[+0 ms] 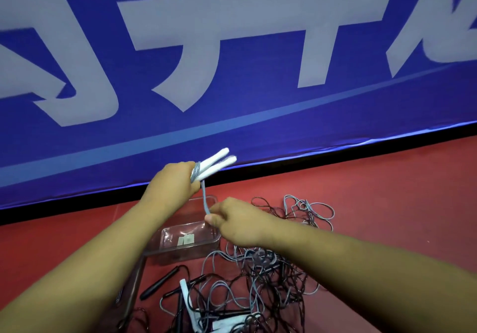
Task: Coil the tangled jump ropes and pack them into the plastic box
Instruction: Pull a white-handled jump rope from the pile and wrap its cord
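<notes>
White foam handles: pair of white handles [218, 163] held side by side in the left hand [173, 183], free ends pointing up and to the right, out past the fingers.
Left grip: fingers closed round the lower ends of both handles; several turns of grey-blue cord [196, 172] wound round them just at the edge of the fist.
Cord run: one strand of blue-grey rope [204, 199] drops from the wound turns down to the right hand [236, 220].
Right grip: thumb and fingers pinched together on that strand, below and to the right of the left hand, the two hands near but apart.
Plastic box [184, 239]: clear, open-topped, on the floor directly under the hands; small pale label pieces show at its bottom; no rope visible in it.
Tangle [258, 276]: black and grey-blue ropes heaped loose on the floor in front of and to the right of the box.
Black handle [158, 282]: lying at the left edge of the heap.
Floor [387, 203]: red.
Banner [232, 74]: blue with large white characters, standing behind the box.
</notes>
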The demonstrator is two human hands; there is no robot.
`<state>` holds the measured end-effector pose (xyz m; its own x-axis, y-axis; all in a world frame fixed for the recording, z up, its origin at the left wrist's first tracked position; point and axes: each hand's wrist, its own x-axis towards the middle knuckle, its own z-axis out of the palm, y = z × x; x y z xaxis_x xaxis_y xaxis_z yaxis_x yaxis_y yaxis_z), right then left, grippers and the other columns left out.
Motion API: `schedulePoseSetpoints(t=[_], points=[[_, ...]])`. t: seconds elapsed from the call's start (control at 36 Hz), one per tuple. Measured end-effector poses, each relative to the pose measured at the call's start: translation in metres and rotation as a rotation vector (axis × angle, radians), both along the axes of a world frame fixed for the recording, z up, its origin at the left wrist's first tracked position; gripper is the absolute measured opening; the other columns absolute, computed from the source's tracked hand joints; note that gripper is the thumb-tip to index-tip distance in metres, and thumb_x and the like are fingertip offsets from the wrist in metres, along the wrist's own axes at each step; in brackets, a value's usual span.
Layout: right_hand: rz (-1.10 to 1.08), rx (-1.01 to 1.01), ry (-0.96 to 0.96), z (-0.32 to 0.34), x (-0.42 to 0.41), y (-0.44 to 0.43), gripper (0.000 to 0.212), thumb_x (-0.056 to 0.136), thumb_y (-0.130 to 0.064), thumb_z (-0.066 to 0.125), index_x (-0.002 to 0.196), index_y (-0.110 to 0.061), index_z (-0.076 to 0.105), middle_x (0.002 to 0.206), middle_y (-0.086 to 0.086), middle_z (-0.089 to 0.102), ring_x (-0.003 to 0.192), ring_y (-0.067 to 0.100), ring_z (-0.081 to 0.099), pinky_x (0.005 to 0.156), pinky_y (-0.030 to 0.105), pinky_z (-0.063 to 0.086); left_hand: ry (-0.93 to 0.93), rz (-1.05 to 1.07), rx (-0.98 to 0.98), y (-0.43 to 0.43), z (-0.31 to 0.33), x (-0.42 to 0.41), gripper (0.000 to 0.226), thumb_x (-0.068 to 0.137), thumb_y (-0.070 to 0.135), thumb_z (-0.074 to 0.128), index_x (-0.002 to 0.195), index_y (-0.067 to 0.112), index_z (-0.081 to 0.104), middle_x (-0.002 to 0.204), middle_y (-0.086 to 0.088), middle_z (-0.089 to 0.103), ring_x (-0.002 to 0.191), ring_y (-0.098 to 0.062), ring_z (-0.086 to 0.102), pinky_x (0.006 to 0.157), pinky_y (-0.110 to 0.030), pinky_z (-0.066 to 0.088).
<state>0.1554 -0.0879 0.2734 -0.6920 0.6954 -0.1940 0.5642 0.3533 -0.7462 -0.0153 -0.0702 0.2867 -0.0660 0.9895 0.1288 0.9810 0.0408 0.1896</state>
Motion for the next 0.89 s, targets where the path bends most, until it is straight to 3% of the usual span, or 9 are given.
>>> schedulePoseSetpoints(t=[0.08,0.19,0.33,0.44,0.53,0.58,0.72,0.81,0.89], points=[[0.075,0.154,-0.073,0.011,0.000,-0.001,0.032,0.099,-0.021,0.051,0.070,-0.008,0.050,0.059,0.003,0.041,0.052,0.015,0.036,0.050,0.026,0.030,0.211,-0.064,-0.115,-0.005,-0.009,0.005,0.016,0.093,0.029,0.061,0.104,0.018,0.058,0.104,-0.010,0.067,0.094,-0.033,0.061,0.072,-0.035,0.043],[0.105,0.367,-0.155,0.021,0.009,0.012,0.016,0.092,-0.020,0.057,0.077,-0.014,0.058,0.069,0.005,0.057,0.062,0.022,0.050,0.053,0.026,0.036,0.313,-0.203,-0.241,-0.014,-0.018,0.020,0.019,0.090,0.032,0.059,0.106,0.023,0.063,0.110,-0.009,0.069,0.105,-0.033,0.065,0.077,-0.033,0.047],[-0.020,0.406,-0.074,0.020,0.032,0.038,0.016,0.090,-0.032,0.064,0.079,-0.020,0.068,0.079,0.002,0.069,0.077,0.023,0.062,0.071,0.037,0.052,0.253,-0.435,-0.286,-0.017,-0.019,0.034,0.020,0.089,0.035,0.062,0.096,0.017,0.065,0.098,-0.010,0.070,0.093,-0.031,0.065,0.071,-0.033,0.042],[-0.082,0.179,0.074,0.025,0.049,0.049,0.014,0.086,-0.024,0.075,0.078,-0.016,0.066,0.062,0.001,0.059,0.057,0.016,0.049,0.058,0.029,0.042,-0.012,-0.596,-0.262,-0.021,-0.016,0.038,0.021,0.087,0.034,0.067,0.075,0.022,0.055,0.065,-0.001,0.052,0.059,-0.016,0.043,0.057,-0.030,0.033],[-0.118,-0.111,0.280,0.028,0.064,0.053,0.015,0.085,-0.012,0.075,0.081,-0.010,0.060,0.052,0.000,0.046,0.044,0.011,0.033,0.044,0.021,0.028,-0.233,-0.621,-0.214,-0.026,-0.006,0.045,0.032,0.084,0.027,0.072,0.066,0.036,0.047,0.056,0.007,0.046,0.053,-0.007,0.041,0.052,-0.022,0.032],[-0.125,-0.254,0.350,0.026,0.069,0.054,0.013,0.086,-0.006,0.071,0.081,-0.009,0.059,0.054,-0.001,0.051,0.043,0.008,0.038,0.042,0.019,0.030,-0.333,-0.606,-0.201,-0.031,0.000,0.052,0.020,0.083,0.027,0.075,0.074,0.032,0.056,0.058,0.007,0.052,0.054,-0.005,0.044,0.053,-0.022,0.035],[-0.243,-0.526,0.508,0.013,0.065,0.054,0.012,0.077,-0.004,0.056,0.070,-0.014,0.058,0.072,0.013,0.050,0.057,0.018,0.038,0.051,0.027,0.024,-0.557,-0.475,-0.179,-0.036,0.010,0.057,0.024,0.082,0.026,0.078,0.073,0.035,0.058,0.059,0.013,0.052,0.053,-0.004,0.041,0.052,-0.020,0.034],[-0.286,-0.534,0.497,0.006,0.060,0.050,0.028,0.087,0.002,0.037,0.072,-0.018,0.048,0.062,0.006,0.036,0.049,0.011,0.025,0.046,0.020,0.016,-0.570,-0.356,-0.168,-0.036,0.014,0.056,0.022,0.082,0.025,0.077,0.073,0.035,0.060,0.052,0.011,0.050,0.046,-0.005,0.037,0.050,-0.018,0.032],[-0.276,-0.628,0.483,0.004,0.060,0.048,0.027,0.097,-0.001,0.044,0.076,-0.017,0.049,0.052,-0.005,0.030,0.045,0.005,0.019,0.043,0.019,0.012,-0.641,-0.192,-0.201,-0.032,0.016,0.052,0.017,0.082,0.026,0.077,0.073,0.019,0.064,0.047,0.006,0.048,0.041,-0.009,0.036,0.050,-0.026,0.034]])
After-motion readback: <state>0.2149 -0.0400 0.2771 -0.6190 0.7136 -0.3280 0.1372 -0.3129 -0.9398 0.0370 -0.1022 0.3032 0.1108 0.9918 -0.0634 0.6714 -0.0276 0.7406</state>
